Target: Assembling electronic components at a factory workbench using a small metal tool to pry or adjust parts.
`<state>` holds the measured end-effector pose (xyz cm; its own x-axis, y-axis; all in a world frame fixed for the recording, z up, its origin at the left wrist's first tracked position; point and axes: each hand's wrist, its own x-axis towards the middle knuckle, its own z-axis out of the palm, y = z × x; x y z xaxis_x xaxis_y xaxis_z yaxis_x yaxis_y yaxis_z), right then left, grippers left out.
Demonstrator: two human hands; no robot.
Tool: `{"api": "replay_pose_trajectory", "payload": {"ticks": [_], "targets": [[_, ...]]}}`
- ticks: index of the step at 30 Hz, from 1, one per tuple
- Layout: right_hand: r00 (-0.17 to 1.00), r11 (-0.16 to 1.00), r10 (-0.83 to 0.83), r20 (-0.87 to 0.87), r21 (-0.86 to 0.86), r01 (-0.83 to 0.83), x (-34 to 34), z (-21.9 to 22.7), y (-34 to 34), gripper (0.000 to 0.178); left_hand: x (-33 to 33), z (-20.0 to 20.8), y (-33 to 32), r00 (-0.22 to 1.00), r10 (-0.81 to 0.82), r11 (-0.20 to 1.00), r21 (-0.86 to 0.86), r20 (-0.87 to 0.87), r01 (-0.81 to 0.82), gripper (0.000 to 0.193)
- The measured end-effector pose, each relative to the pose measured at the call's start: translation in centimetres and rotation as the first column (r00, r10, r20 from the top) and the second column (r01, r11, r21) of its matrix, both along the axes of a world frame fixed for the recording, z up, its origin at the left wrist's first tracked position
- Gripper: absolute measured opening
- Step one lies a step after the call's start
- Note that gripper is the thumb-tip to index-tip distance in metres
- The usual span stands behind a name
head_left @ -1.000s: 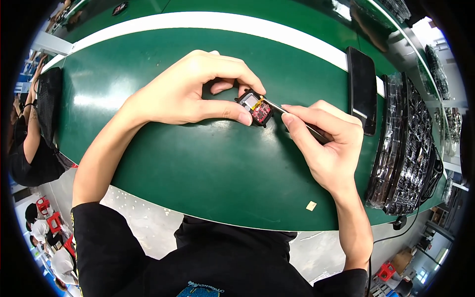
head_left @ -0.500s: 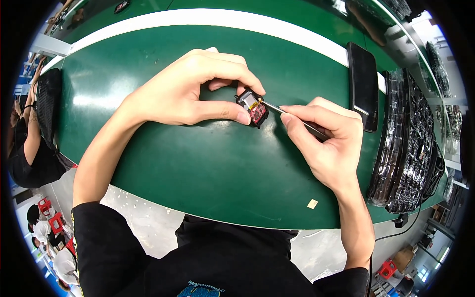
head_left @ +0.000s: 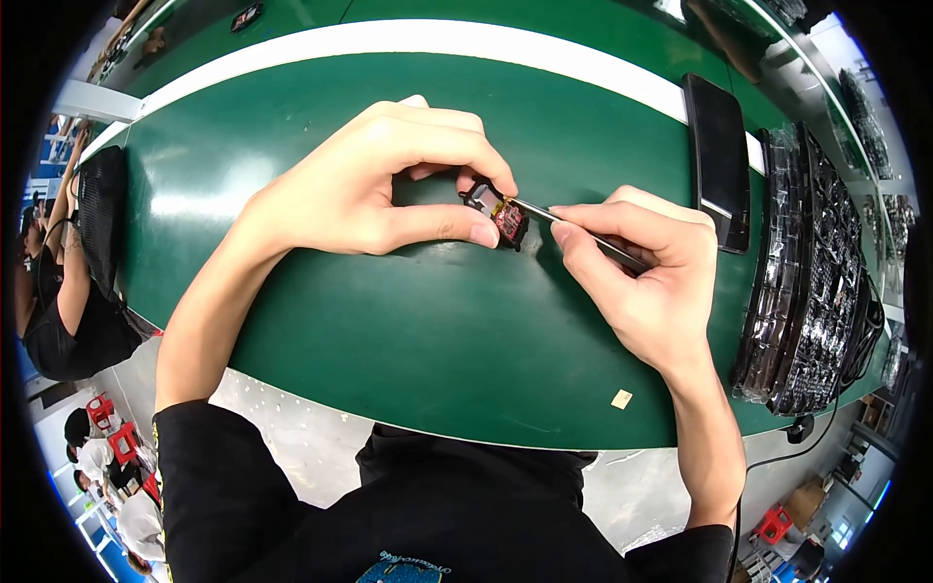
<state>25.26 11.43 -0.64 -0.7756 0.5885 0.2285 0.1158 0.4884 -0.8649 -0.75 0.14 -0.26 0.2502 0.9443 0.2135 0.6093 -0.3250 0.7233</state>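
Between its thumb and fingers, my left hand (head_left: 374, 185) pinches a small black device housing (head_left: 498, 212) above the bench. The housing is uncovered on top and shows a silver block, a bit of yellow tape and a red circuit board. My right hand (head_left: 646, 267) grips slim dark metal tweezers (head_left: 573, 226) like a pen. Their tip meets the housing at its right edge, close to my left fingertip; whether the tip holds anything is too small to tell.
The green bench (head_left: 428, 340) carries a large black phone (head_left: 717, 160), stacked clear plastic trays (head_left: 807, 282) with black parts, and a cable at right. A small pale paper piece (head_left: 621, 398) lies near the front edge. Another person (head_left: 73, 311) sits at far left, beside a black mesh bag (head_left: 101, 219).
The whole view has shifted slightly to the right. The housing is turned a little in my left hand, and the tweezers stay at its edge.
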Motion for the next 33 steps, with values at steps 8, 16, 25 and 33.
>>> {"api": "replay_pose_trajectory", "payload": {"ticks": [8,16,25,33], "targets": [[0.999,1.0,0.006,0.038,0.02,-0.006,0.1,0.7,-0.3,0.012,0.0,0.0,-0.4,1.0,0.01,1.0,-0.009,0.003,-0.009,0.045],[0.98,0.972,-0.161,-0.117,-0.19,0.137,0.2,-0.3,1.0,0.01,0.7,0.3,-0.1,0.993,0.033,0.997,0.071,-0.11,-0.025,0.057],[0.947,0.983,-0.141,-0.29,-0.155,0.099,-0.4,-1.9,1.8,0.013,2.0,1.2,0.4,0.977,0.151,0.988,0.002,-0.153,-0.152,0.049],[0.959,0.982,-0.126,-0.253,-0.168,0.085,0.2,-1.2,1.5,0.015,4.0,6.0,4.8,0.916,0.166,0.978,0.056,0.365,-0.199,0.055]]}}
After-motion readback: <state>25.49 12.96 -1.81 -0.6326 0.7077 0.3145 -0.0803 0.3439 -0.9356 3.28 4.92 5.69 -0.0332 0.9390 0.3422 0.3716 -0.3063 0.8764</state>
